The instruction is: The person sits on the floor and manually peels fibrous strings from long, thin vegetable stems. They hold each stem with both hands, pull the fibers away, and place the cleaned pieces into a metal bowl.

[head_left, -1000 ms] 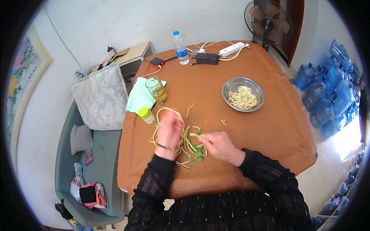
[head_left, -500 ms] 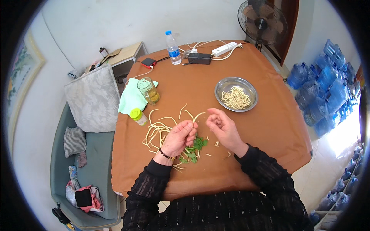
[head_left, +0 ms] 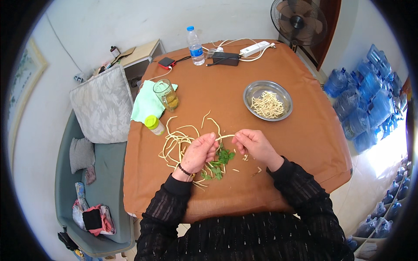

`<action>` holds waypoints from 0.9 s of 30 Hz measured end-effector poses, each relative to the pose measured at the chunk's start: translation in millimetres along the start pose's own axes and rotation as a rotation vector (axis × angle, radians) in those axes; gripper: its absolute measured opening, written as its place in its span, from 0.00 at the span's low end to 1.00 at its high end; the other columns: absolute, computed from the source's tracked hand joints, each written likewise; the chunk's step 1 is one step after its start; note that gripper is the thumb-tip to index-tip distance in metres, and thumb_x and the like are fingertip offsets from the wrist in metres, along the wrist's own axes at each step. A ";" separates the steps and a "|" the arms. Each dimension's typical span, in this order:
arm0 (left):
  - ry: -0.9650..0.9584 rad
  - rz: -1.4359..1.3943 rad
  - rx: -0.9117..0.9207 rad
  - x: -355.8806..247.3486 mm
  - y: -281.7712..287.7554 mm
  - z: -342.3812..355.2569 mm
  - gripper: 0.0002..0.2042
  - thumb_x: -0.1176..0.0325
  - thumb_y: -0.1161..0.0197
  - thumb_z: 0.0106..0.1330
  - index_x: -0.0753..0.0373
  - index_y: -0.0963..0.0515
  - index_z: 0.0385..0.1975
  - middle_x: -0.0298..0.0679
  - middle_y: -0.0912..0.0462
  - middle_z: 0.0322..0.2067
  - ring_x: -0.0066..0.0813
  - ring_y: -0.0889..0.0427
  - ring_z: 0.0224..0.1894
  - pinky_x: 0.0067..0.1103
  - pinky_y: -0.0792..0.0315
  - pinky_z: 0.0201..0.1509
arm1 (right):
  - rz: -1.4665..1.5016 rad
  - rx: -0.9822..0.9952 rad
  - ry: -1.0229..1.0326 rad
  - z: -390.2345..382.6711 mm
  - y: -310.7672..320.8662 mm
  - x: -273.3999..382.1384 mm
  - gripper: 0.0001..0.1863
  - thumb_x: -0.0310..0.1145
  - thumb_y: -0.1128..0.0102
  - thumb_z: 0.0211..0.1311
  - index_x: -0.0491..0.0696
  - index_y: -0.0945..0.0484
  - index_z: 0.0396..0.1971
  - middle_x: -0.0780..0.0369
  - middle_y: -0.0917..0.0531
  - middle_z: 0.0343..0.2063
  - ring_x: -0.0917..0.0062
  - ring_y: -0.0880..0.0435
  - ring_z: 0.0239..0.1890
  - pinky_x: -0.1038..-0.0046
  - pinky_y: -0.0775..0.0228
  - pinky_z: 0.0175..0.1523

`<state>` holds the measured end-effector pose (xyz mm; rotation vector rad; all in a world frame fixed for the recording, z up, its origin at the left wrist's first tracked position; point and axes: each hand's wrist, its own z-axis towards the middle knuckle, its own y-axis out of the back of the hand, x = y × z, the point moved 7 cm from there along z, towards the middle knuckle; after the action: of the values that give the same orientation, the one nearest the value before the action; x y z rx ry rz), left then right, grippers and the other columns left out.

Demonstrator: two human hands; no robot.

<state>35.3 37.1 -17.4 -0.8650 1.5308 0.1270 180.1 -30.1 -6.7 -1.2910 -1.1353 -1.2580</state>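
A pale long bean (head_left: 225,136) is stretched between my two hands over the table. My left hand (head_left: 201,150), with a dark bead bracelet at the wrist, pinches one end. The fingers of my right hand (head_left: 254,145) are closed on the other end. Whole long beans (head_left: 174,141) lie in a loose tangle beside and behind my left hand. Under its fingers sits a bunch of green leafy herbs (head_left: 224,155), partly hidden. Short bean pieces (head_left: 245,157) are scattered between my hands. Farther right, a steel bowl (head_left: 285,114) holds a heap of short bean pieces.
Left on the brown-covered table (head_left: 209,95) are a green-lidded jar (head_left: 154,125), a glass mug (head_left: 166,95) and a mint cloth (head_left: 143,104). At the back stand a water bottle (head_left: 195,47), a black adapter (head_left: 225,58) and a power strip (head_left: 255,48). Blue water jugs (head_left: 365,95) crowd the right.
My right hand has closed on the free end of the bean in my left hand; before, it was apart from it. The whole view has shifted slightly.
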 end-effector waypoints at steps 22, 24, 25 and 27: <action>-0.149 0.272 -0.126 -1.8 6.0 0.7 0.21 0.51 0.51 0.73 0.57 0.34 0.19 0.24 0.37 0.14 0.12 0.39 0.17 0.13 0.42 0.21 | -0.305 -0.006 0.202 -5.1 -19.3 13.2 0.08 0.30 0.43 0.64 0.41 0.20 0.35 0.65 0.19 0.26 0.84 0.24 0.28 0.80 0.31 0.33; -0.133 0.286 -0.100 -1.4 3.0 1.0 0.21 0.52 0.51 0.73 0.57 0.33 0.19 0.24 0.37 0.15 0.12 0.39 0.17 0.13 0.42 0.21 | -0.233 0.018 0.149 -4.7 -19.6 7.1 0.08 0.29 0.43 0.64 0.41 0.19 0.35 0.65 0.18 0.26 0.85 0.24 0.27 0.80 0.31 0.33; -0.111 0.311 -0.083 0.7 0.5 1.2 0.20 0.52 0.51 0.73 0.57 0.33 0.20 0.24 0.37 0.15 0.12 0.39 0.17 0.13 0.42 0.21 | -0.205 0.034 0.143 -3.4 -21.3 0.3 0.08 0.29 0.42 0.64 0.41 0.19 0.35 0.66 0.18 0.25 0.86 0.24 0.27 0.80 0.31 0.32; -0.103 0.311 -0.078 2.3 -1.7 1.8 0.20 0.52 0.51 0.73 0.57 0.33 0.20 0.24 0.37 0.15 0.12 0.40 0.17 0.13 0.42 0.20 | -0.181 0.009 0.138 -2.8 -19.9 -0.6 0.07 0.29 0.41 0.63 0.41 0.19 0.35 0.65 0.19 0.24 0.85 0.24 0.25 0.80 0.31 0.31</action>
<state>38.0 35.8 -19.1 -0.6652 1.5626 0.4541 160.0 -30.9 -6.7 -1.0955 -1.1770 -1.4495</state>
